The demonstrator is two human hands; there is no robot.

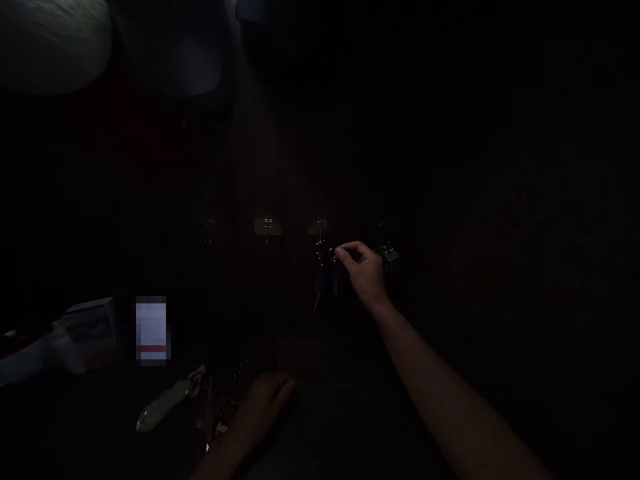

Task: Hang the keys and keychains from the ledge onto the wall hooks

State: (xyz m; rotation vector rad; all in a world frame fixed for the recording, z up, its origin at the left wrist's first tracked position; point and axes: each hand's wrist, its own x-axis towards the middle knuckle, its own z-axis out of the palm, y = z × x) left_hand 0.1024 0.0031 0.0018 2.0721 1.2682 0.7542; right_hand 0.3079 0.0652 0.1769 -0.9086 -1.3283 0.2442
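My right hand [365, 270] pinches a small metal key ring [331, 253] between thumb and fingertips. A blue key or tag [335, 272] dangles from that ring. Just left of it, another bunch of keys [319, 251] hangs from a wall hook [321, 225]. Behind my right wrist a further key bunch [390, 255] hangs at the right. Low in the view, my left hand [267, 393] rests beside a dark jumble of small items [216, 407]. Its back and thumb show, but the other fingers are lost in shadow.
Two more metal hooks, the middle one [267, 227] and the left one [209, 225], line the dark wall. A pale-handled tool [163, 405], a box [93, 327] and a blurred-out bright rectangle [151, 330] sit lower left. Rounded pale shapes [55, 43] fill the top left.
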